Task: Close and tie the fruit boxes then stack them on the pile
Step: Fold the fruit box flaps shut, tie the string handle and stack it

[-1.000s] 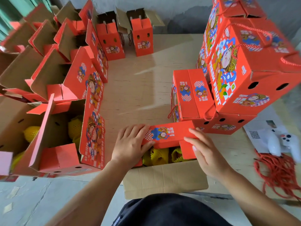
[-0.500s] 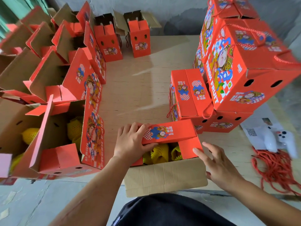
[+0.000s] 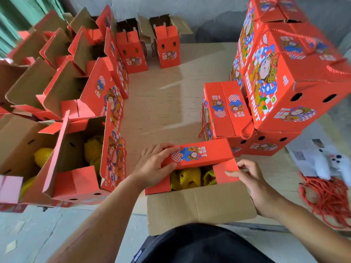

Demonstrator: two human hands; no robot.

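Observation:
A red fruit box stands at the table's near edge in front of me, half closed. Its far top flap is folded down; its near brown flap hangs open toward me. Yellow net-wrapped fruit shows inside. My left hand grips the left end of the folded flap, thumb under its edge. My right hand touches the small red side flap at the box's right end with its fingertips. The pile of closed, tied boxes rises at the right.
Several open boxes with raised flaps line the left side and back of the wooden table. A heap of red cord, a white controller and a paper sheet lie at the right edge.
My right hand left the top flap, drew back to the right, then returned to the small side flap. My left hand kept its hold on the folded flap.

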